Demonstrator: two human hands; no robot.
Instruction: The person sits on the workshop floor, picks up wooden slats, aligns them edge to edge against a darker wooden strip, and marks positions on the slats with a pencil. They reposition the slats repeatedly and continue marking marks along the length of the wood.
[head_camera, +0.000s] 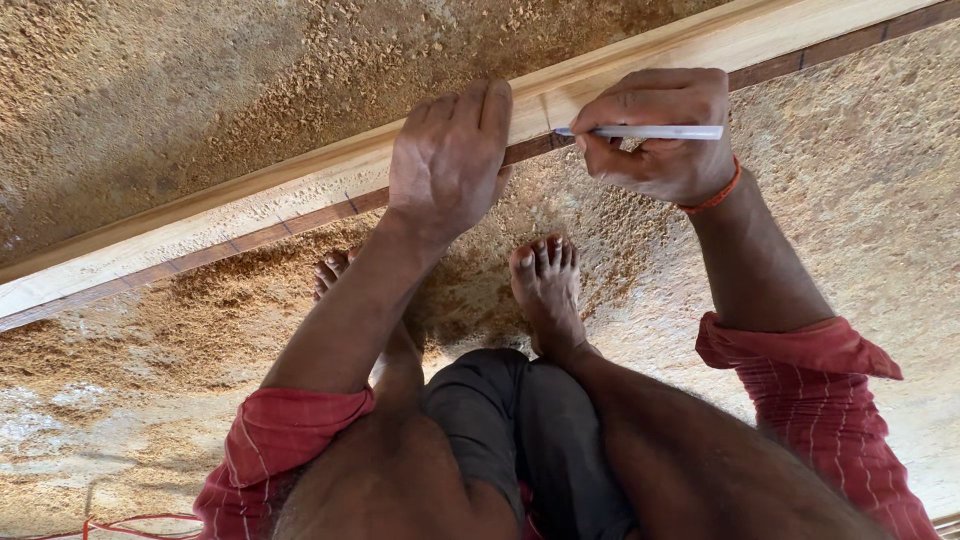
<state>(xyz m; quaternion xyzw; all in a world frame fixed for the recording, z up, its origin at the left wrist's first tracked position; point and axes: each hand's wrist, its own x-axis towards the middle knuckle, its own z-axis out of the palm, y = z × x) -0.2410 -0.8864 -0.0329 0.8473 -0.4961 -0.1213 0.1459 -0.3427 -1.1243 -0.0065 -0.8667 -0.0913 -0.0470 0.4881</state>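
A long pale wooden plank (250, 205) runs slantwise across the view, low at the left and high at the right, with a dark brown strip along its near edge. My left hand (450, 155) presses flat on the plank, fingers over its top face. Just to its right, my right hand (660, 130) grips a white pen (650, 132) with its tip touching the plank near a short dark mark. A red band circles my right wrist.
Sawdust (200, 90) covers the ground on both sides of the plank. My two bare feet (545, 285) stand just below it, between my arms. A red cord (130, 525) lies at the bottom left.
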